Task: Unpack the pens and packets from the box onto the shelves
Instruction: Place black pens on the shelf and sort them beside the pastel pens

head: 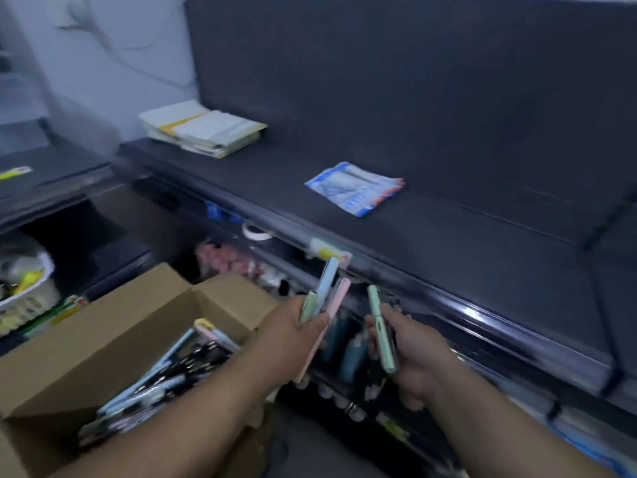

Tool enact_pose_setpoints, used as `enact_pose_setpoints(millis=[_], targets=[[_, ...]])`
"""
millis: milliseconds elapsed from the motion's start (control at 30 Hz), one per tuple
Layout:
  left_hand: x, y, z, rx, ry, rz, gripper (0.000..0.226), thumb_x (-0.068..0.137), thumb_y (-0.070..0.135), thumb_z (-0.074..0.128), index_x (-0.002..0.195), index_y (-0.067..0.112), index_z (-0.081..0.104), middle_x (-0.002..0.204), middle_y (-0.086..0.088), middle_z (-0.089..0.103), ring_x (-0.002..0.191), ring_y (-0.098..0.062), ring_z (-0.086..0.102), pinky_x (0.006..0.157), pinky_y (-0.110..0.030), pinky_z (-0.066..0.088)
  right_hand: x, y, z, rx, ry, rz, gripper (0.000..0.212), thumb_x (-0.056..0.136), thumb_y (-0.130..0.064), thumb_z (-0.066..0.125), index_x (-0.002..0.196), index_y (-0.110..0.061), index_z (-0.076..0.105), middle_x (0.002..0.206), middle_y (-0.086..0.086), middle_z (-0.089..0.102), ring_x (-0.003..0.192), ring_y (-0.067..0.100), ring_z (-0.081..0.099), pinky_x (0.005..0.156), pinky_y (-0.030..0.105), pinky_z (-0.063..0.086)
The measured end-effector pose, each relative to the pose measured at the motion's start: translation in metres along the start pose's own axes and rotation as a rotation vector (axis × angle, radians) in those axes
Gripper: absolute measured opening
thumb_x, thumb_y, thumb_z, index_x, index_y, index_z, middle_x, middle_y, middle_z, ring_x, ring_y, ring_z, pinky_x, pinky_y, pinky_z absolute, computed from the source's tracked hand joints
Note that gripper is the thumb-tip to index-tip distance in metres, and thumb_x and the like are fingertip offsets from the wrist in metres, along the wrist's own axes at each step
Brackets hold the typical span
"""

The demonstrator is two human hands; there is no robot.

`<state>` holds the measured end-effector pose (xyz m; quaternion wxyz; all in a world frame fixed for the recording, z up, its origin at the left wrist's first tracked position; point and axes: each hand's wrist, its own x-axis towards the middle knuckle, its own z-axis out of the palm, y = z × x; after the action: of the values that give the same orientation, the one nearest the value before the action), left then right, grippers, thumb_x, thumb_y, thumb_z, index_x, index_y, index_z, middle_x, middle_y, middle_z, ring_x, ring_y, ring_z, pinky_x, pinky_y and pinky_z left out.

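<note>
Two bare arms reach in from the bottom edge. The left arm comes from 7 o'clock and points toward 1 o'clock. It passes over the open brown box [86,339], which sits at 8 o'clock in the view. Many pens in the box [165,384] lie in a messy heap, blue, pink and dark ones.

The left hand [289,336] is just past the far corner of the box. Its fingers are curled round a bunch of pens [327,288]: a green one, a light blue one and a pink one. Their tops fan out toward 1 o'clock.

The right arm comes from 5 o'clock and points toward 11 o'clock. The right hand [417,353] is near the left hand but does not touch it. It grips one green pen [379,326], with the thumb on the near side. The pen stands almost straight up and leans a little toward 11 o'clock.

Under both hands is a low shelf row [348,360] with small things on it, too blurry to name.

Farther away, the dark shelf [448,253] runs from 10 o'clock down to 4 o'clock. A blue and white packet [355,188] lies flat on it, at 12 o'clock from the hands. At 11 o'clock, far back at the left end of the shelf, sits a stack of white and yellow booklets [203,131].
</note>
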<state>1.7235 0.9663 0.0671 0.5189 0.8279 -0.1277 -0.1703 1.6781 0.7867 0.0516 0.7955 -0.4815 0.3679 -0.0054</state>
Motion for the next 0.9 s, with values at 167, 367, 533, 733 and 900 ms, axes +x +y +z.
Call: enact_pose_setpoints(millis=[167, 367, 533, 733, 900], targets=[[-0.043, 0.057, 0.11, 0.024, -0.208, 0.068, 0.008, 0.094, 0.036, 0.055, 0.095, 0.03, 0.06, 0.077, 0.005, 0.07, 0.061, 0.001, 0.064, 0.05, -0.016, 0.048, -0.066, -0.013, -0.129, 0.095, 0.098, -0.115, 0.033, 0.082, -0.033, 0.072, 0.083, -0.002, 0.06, 0.051, 0.004, 0.057, 0.037, 0.014, 0.048, 0.036, 0.025, 0.041], [-0.133, 0.124, 0.287, 0.006, -0.503, 0.18, 0.007, 0.095, 0.027, 0.057, 0.096, 0.022, 0.062, 0.073, 0.004, 0.068, 0.059, -0.002, 0.063, 0.052, -0.017, 0.047, -0.174, -0.011, -0.32, 0.171, 0.289, -0.22, 0.026, 0.077, -0.027, 0.078, 0.071, -0.008, 0.06, 0.051, 0.003, 0.052, 0.039, 0.014, 0.045, 0.038, 0.024, 0.041], [-0.209, 0.174, 0.426, 0.015, -0.697, 0.316, 0.004, 0.094, 0.021, 0.058, 0.093, 0.022, 0.062, 0.078, -0.001, 0.069, 0.065, -0.01, 0.065, 0.066, -0.03, 0.054, -0.268, -0.002, -0.466, 0.261, 0.5, -0.343, 0.03, 0.08, -0.03, 0.076, 0.083, -0.006, 0.058, 0.052, 0.002, 0.051, 0.04, 0.013, 0.045, 0.039, 0.022, 0.041], [-0.265, 0.231, 0.534, 0.039, -0.85, 0.408, 0.007, 0.093, 0.03, 0.057, 0.095, 0.026, 0.062, 0.086, -0.001, 0.073, 0.073, -0.012, 0.072, 0.071, -0.034, 0.057, -0.341, -0.003, -0.575, 0.302, 0.659, -0.418, 0.042, 0.077, -0.039, 0.077, 0.089, -0.005, 0.056, 0.052, 0.003, 0.052, 0.042, 0.014, 0.045, 0.039, 0.022, 0.041], [-0.272, 0.261, 0.606, 0.075, -0.915, 0.432, 0.007, 0.092, 0.032, 0.057, 0.092, 0.027, 0.062, 0.084, 0.0, 0.073, 0.075, -0.015, 0.071, 0.076, -0.04, 0.058, -0.341, -0.014, -0.631, 0.316, 0.729, -0.439, 0.043, 0.072, -0.039, 0.081, 0.086, -0.005, 0.06, 0.056, 0.005, 0.053, 0.045, 0.014, 0.045, 0.043, 0.026, 0.042]])
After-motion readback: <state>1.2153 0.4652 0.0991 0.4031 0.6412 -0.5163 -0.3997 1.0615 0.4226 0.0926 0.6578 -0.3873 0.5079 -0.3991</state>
